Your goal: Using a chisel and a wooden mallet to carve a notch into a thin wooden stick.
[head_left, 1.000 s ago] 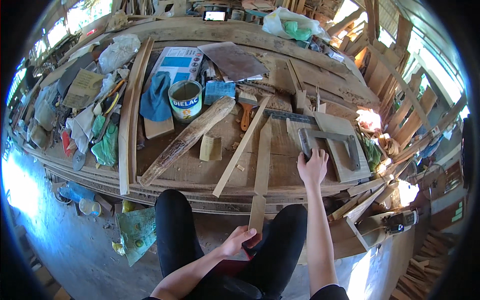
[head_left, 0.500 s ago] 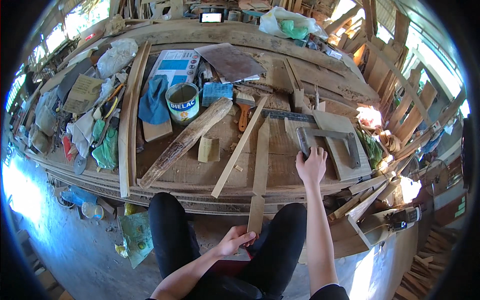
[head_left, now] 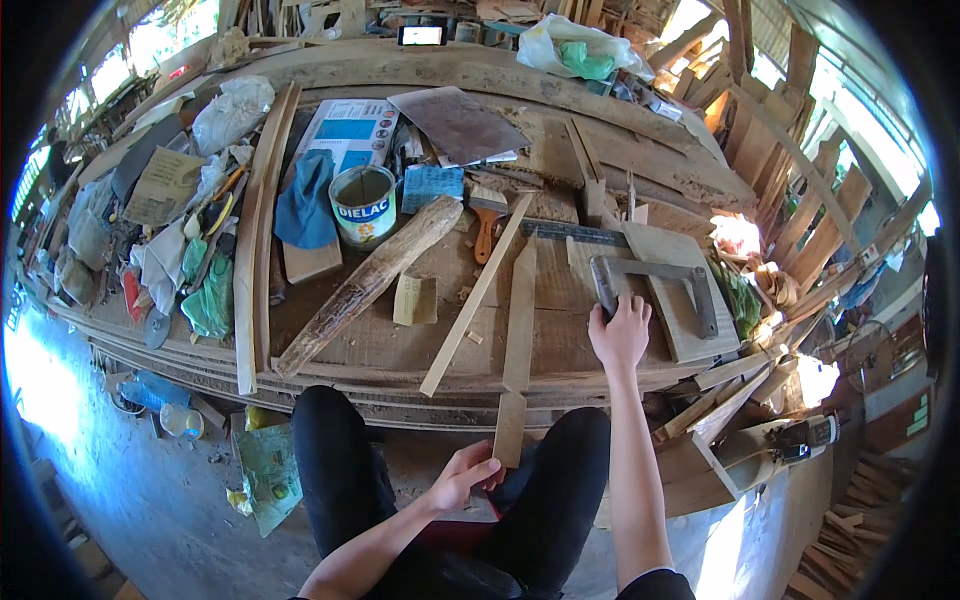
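My left hand (head_left: 465,480) pinches the near end of a flat wooden strip (head_left: 519,325) between thumb and fingers. The strip lies over the bench edge, its far end pointed, with a notch or joint line close to the edge. My right hand (head_left: 622,338) is closed round the handle of a hacksaw (head_left: 655,268) with a grey U-shaped frame. That saw is over a pale board (head_left: 680,300) at the bench's right; I cannot make out its blade. Left of the held strip lies a thinner wooden strip (head_left: 475,300), slanting.
On the bench (head_left: 330,345) are a rough stick (head_left: 370,285), a tin can (head_left: 363,205), a paintbrush (head_left: 485,225), a sandpaper piece (head_left: 415,300) and a blue cloth (head_left: 308,200). Bags and tools crowd the left. A wooden box (head_left: 700,475) stands low at right.
Hardly anything differs. My left fingers have shifted slightly on the strip's near end, and the view has moved a little. My right hand stays on the hacksaw.
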The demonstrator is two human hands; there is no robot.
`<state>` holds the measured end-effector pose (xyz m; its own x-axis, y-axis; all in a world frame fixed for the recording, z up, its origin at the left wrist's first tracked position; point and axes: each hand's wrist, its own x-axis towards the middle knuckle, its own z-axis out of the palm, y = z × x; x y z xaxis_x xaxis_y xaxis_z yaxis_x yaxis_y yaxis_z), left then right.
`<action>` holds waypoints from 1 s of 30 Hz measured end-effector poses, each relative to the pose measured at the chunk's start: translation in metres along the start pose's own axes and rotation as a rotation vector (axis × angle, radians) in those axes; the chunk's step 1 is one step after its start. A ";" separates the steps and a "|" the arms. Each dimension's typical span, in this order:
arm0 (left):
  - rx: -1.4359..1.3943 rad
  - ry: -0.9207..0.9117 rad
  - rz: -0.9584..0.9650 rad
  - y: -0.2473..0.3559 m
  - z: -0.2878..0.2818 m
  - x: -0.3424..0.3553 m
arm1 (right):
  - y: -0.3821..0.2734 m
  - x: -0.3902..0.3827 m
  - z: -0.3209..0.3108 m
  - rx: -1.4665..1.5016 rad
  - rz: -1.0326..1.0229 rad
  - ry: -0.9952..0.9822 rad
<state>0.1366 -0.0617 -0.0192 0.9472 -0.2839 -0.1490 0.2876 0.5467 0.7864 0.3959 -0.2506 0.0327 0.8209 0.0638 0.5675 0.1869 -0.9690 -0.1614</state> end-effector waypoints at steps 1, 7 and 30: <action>0.000 0.001 0.001 -0.001 -0.001 0.000 | 0.000 0.000 0.000 0.000 -0.001 0.000; -0.015 0.014 0.057 -0.007 -0.003 0.002 | 0.001 0.000 0.001 0.000 -0.016 0.011; -0.141 0.152 0.167 -0.010 0.005 0.006 | 0.006 0.001 -0.006 -0.006 -0.057 0.005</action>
<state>0.1382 -0.0729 -0.0252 0.9905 -0.0649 -0.1213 0.1327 0.6836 0.7177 0.3949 -0.2581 0.0368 0.8061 0.1176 0.5800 0.2301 -0.9652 -0.1241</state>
